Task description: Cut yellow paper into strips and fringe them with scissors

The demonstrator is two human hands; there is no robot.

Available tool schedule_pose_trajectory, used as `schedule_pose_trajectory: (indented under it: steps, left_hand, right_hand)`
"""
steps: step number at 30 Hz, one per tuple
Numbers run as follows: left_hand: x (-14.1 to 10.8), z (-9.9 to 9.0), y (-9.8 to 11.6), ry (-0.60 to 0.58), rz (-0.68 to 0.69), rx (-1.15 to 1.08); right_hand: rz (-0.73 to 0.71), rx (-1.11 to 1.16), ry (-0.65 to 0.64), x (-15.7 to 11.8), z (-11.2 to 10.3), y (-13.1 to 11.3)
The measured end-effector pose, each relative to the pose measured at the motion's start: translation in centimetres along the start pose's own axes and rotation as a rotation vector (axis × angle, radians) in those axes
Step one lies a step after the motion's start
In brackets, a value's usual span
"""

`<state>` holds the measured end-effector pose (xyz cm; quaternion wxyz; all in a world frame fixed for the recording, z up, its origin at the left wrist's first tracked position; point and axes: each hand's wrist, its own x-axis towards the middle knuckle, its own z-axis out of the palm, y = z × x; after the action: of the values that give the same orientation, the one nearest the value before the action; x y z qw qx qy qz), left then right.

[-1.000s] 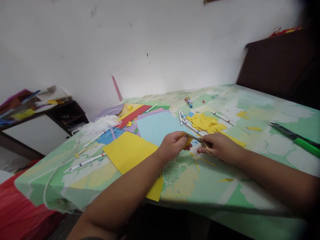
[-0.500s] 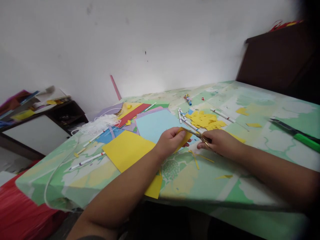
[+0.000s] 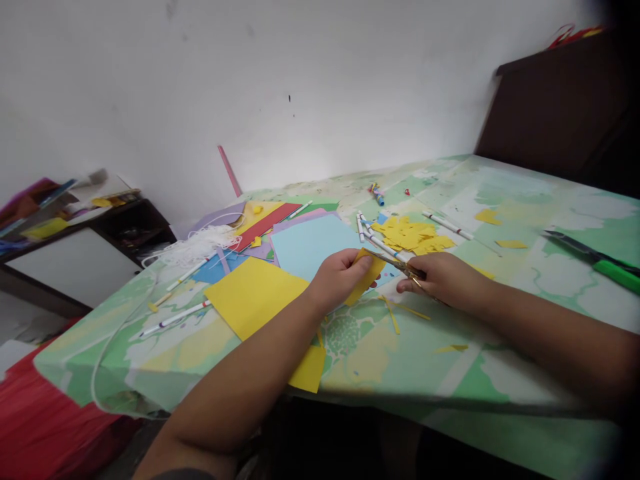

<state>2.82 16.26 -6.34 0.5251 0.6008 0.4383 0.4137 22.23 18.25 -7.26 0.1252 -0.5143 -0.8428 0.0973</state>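
My left hand [image 3: 341, 277] pinches a small piece of yellow paper [image 3: 361, 285] between thumb and fingers. My right hand [image 3: 440, 277] is closed round the handles of a pair of scissors [image 3: 395, 262], whose blades point left and reach the top edge of that piece. Behind the hands lies a heap of yellow cut pieces [image 3: 411, 235], with white markers [image 3: 383, 246] beside it. Thin yellow strips [image 3: 391, 315] are on the cloth below the scissors. A yellow sheet [image 3: 257, 295] lies left of my left hand, and a light blue sheet [image 3: 315, 243] is behind it.
A green-handled cutter [image 3: 595, 257] lies at the right of the cloth-covered table [image 3: 530, 333]. White string [image 3: 207, 241], a red strip [image 3: 263, 227] and coloured papers are at the back left. A low cabinet [image 3: 75, 267] stands left, a dark brown one [image 3: 555, 120] at the back right.
The camera view has shifted slightly. My left fingers no longer show beneath the yellow piece, and its upper edge is tilted a little differently at the scissors. Both hands keep their holds.
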Motion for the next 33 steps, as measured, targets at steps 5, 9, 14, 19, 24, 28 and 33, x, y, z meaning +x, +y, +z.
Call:
schedule_pose_trajectory:
  steps: [5,9,14,19,24,28,33]
  left_hand:
    - [-0.09,0.0,0.11,0.014,0.013,0.026]
    - [-0.14,0.01,0.22,0.012,0.003,0.052]
    - [-0.17,0.11,0.26,0.041,0.041,0.075]
    - [-0.24,0.27,0.31,0.099,0.087,0.133]
    - [-0.4,0.31,0.42,0.163,0.116,0.163]
    - [-0.54,0.37,0.53,0.187,0.118,0.169]
    - [-0.61,0.53,0.46,0.179,0.061,0.108]
  right_hand:
    - [-0.002,0.0,-0.001,0.04,-0.03,0.14]
    - [-0.012,0.003,-0.004,0.03,0.0,0.4]
    - [-0.059,0.016,-0.004,-0.12,0.06,0.48]
    - [-0.086,0.039,-0.033,-0.24,0.12,0.36]
    - [-0.109,0.031,-0.048,-0.24,0.18,0.52]
    - [-0.126,0.018,-0.039,-0.26,0.13,0.55]
    - [-0.111,0.025,-0.039,-0.37,0.08,0.37]
